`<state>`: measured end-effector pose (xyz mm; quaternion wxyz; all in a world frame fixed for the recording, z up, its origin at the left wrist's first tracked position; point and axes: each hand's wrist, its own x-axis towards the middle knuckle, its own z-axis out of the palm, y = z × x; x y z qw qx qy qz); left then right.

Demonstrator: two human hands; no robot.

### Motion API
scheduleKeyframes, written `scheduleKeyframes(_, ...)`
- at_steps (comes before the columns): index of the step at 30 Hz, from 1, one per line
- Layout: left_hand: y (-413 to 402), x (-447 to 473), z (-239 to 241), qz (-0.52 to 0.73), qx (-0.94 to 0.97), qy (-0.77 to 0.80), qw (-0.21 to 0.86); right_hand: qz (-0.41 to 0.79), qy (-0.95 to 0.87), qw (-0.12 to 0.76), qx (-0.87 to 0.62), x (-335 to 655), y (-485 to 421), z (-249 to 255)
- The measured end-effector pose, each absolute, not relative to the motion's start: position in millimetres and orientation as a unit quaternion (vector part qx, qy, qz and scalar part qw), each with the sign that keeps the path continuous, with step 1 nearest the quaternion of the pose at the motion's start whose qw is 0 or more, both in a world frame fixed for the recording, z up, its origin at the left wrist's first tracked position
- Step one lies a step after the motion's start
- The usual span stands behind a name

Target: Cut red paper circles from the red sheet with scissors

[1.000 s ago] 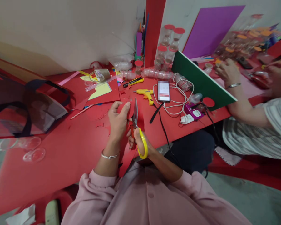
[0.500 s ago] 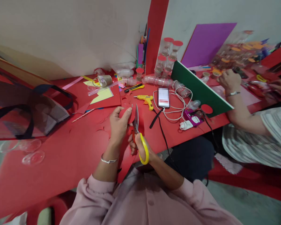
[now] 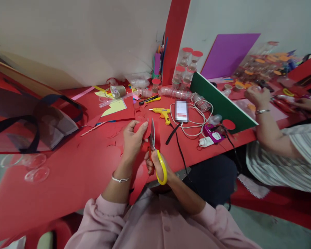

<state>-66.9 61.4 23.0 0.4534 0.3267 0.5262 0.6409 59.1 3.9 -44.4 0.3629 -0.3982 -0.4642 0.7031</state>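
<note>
Scissors [image 3: 152, 138] in right hand [image 3: 155, 165], fingers through the yellow and red loops, grip closed on the handles, blades pointing up and away from the body. Blades look nearly closed; exact gap hard to tell. Left hand [image 3: 132, 138] pinches a red paper disc [image 3: 142, 128] between thumb and fingertips in a narrow grip. The disc touches the blades on their left side. Both hands are above the near edge of the red table [image 3: 67, 173], just in front of the chest. Silver bangle on left wrist, pink sleeves.

Past the hands on the table: yellow glue gun [image 3: 162, 112], phone [image 3: 181, 110] with white cable [image 3: 197, 119] coiled beside it, black-yellow cutter [image 3: 149, 100], yellow paper [image 3: 114, 107], tape roll [image 3: 118, 91]. Clear jars [image 3: 186, 64] with red lids stand near the red post at the wall. Green board [image 3: 220, 100] sits tilted, right of the phone. Purple board [image 3: 228, 52] leans on the wall behind it. Red scraps lie on the table around the hands. Left side: bag [image 3: 49, 124] with dark straps, clear cups [image 3: 37, 174] near it at the table edge.

Co-worker's hand [image 3: 257, 97], bracelet on wrist, is over the far right of the table, well apart from the scissors. Striped top below it.
</note>
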Motion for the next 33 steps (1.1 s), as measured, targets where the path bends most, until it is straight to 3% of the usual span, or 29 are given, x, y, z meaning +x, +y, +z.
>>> scheduleKeyframes(33,63,-66,24,0.633,0.327,0.533,0.456,0.696,-0.492,0.327,-0.408,74,6,-45)
